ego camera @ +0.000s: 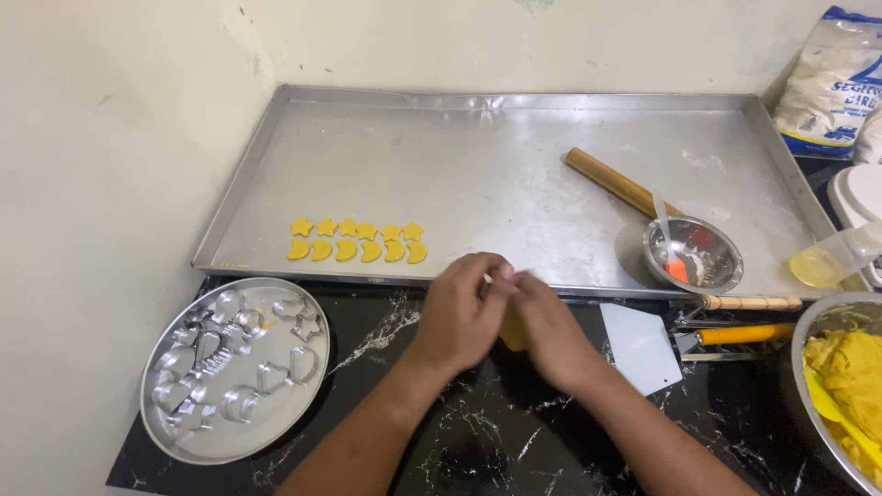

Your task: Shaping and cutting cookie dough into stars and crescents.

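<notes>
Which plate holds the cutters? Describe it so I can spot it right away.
Start at the big metal baking tray against the wall. Just below its near left corner, on the black marble counter, sits a round metal plate filled with shiny cookie cutters. It lies left of the left hand, the only round flat dish there.

light: soft, even, indoor | glare: dull sheen on steel tray [514, 174] | blur: slight at hands [501, 312]

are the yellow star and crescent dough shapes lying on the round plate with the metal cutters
No, the yellow dough shapes lie on the large rectangular metal tray, apart from the round cutter plate.
</notes>
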